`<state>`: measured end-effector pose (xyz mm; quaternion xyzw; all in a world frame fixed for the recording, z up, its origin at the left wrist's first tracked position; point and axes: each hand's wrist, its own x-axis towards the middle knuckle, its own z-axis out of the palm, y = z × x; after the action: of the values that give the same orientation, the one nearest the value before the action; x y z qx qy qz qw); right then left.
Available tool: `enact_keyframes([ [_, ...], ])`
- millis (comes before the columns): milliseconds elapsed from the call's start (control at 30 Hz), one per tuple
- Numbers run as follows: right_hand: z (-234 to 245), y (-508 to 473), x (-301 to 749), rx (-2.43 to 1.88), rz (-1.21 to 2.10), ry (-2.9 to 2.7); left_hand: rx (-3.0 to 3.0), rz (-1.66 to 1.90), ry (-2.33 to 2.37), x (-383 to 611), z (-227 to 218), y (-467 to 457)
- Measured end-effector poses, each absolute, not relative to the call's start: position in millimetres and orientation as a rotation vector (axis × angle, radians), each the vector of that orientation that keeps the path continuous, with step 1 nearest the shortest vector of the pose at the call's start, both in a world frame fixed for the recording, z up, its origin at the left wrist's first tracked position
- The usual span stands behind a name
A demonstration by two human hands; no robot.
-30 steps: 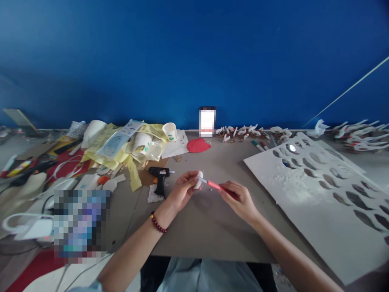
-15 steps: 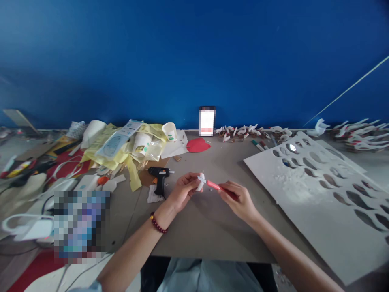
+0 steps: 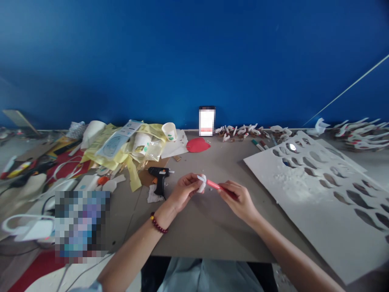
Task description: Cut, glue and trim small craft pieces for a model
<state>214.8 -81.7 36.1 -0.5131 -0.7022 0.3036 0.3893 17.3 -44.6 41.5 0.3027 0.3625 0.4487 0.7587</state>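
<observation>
My left hand (image 3: 183, 191) is closed on a small white foam piece (image 3: 202, 184), held just above the grey table (image 3: 197, 227). My right hand (image 3: 238, 199) grips a red-handled craft knife (image 3: 216, 186) whose tip meets the white piece. A dark red bead bracelet (image 3: 158, 224) sits on my left wrist. Both hands are close together over the middle of the table.
A black glue gun (image 3: 159, 178) lies left of my left hand. A white foam sheet with leaf-shaped cut-outs (image 3: 319, 190) covers the right side. Yellow paper, paper cups (image 3: 169, 131) and clutter fill the left. A red cut-out (image 3: 197, 144), markers and several white pieces line the blue wall.
The white piece has turned slightly in my left hand and the knife tip has worked a little further across it. Both hands stay in nearly the same place.
</observation>
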Motion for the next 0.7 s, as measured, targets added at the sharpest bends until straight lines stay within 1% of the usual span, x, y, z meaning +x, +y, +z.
enact_keyframes([
  [700,38.2,-84.8,216.2,-1.307,0.797,-1.778,0.602,0.99,0.759,12.3,43.8,-43.3],
])
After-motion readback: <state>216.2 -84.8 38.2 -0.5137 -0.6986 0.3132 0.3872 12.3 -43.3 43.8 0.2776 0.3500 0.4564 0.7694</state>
